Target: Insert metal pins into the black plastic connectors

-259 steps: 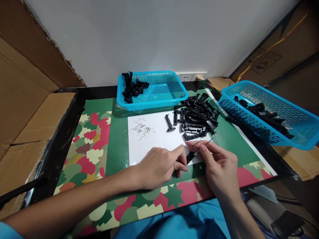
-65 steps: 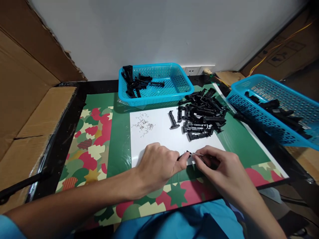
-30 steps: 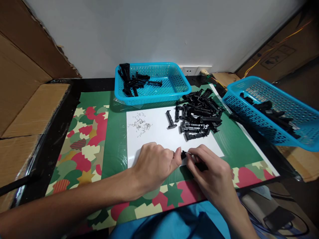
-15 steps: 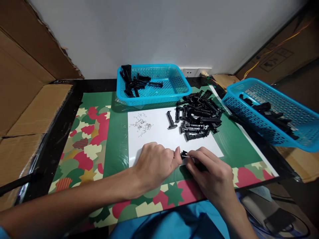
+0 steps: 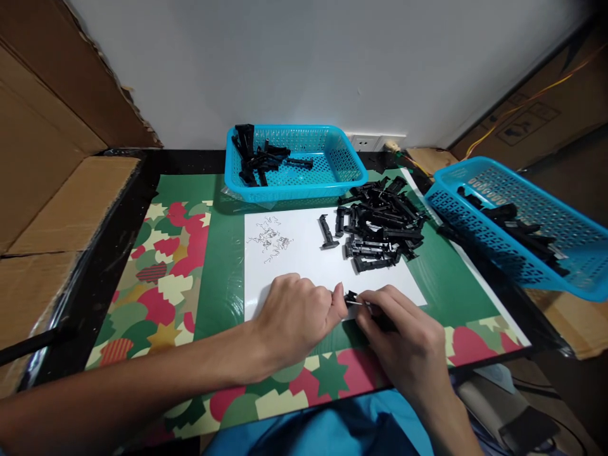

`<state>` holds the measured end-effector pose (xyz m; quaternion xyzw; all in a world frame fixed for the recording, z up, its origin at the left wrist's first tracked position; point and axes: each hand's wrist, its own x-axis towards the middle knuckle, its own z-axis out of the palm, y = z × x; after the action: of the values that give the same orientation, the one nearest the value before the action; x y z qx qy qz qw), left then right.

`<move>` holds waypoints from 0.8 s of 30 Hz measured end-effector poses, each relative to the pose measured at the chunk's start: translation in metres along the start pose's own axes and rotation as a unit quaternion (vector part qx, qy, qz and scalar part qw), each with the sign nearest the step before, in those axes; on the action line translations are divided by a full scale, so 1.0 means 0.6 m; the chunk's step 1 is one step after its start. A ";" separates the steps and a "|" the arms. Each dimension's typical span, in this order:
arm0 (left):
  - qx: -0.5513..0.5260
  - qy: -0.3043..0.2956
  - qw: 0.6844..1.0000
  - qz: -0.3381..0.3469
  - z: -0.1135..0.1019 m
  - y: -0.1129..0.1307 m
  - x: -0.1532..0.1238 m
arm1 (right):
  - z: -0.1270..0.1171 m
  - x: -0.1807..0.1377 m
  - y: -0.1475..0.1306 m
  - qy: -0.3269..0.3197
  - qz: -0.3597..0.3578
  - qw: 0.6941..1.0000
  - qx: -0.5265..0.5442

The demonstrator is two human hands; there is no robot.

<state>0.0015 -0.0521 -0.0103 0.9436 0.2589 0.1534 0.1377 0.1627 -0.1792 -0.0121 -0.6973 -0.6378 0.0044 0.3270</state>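
Observation:
Over the front of the white paper sheet (image 5: 304, 253), my left hand (image 5: 301, 316) is closed around a black plastic part (image 5: 350, 296), most of which its fingers hide. Thumb and fingers of my right hand (image 5: 403, 329) are pinched on a thin, pale metal tool (image 5: 354, 303). Its tip lies against the black part, but its handle is hidden in the hand, so I cannot tell its kind. Beyond the hands lies a pile of long black plastic parts (image 5: 380, 221). One separate black part (image 5: 327, 232) is left of the pile. Thin dark shavings (image 5: 270, 239) are scattered on the paper's left side.
A blue basket (image 5: 297, 192) with several black parts stands at the back by the wall. Another blue basket (image 5: 503, 253) with black parts is at the right. A patterned green mat (image 5: 221, 266) covers the table. Cardboard (image 5: 85, 202) stands at the left, a wall socket (image 5: 365, 142) behind.
The camera view has shifted slightly. Both hands keep nearly the same pose on the black part, with only a slight movement of the right fingers and the thin tool.

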 end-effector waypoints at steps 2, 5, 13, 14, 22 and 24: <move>-0.001 -0.006 1.000 0.000 -0.002 -0.001 0.000 | 0.001 -0.003 0.002 -0.003 0.015 1.000 0.006; 0.001 -0.007 1.000 0.000 -0.005 0.000 0.001 | 0.002 -0.005 0.002 0.003 0.015 1.000 -0.001; -0.001 -0.014 1.000 -0.003 -0.003 0.003 0.000 | 0.002 -0.010 0.000 0.029 -0.016 0.999 -0.016; -0.001 -0.014 1.000 -0.003 -0.003 0.003 -0.001 | 0.002 -0.011 0.001 0.031 -0.017 0.999 -0.016; 0.001 -0.004 1.000 0.005 -0.004 0.003 0.001 | 0.001 -0.012 0.004 0.016 -0.053 0.998 -0.017; 0.000 -0.001 1.000 0.008 -0.004 0.002 0.001 | 0.001 -0.013 0.003 0.005 -0.066 0.997 -0.024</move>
<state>0.0016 -0.0527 -0.0079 0.9457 0.2518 0.1535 0.1366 0.1630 -0.1858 -0.0164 -0.6611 -0.6809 -0.0363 0.3130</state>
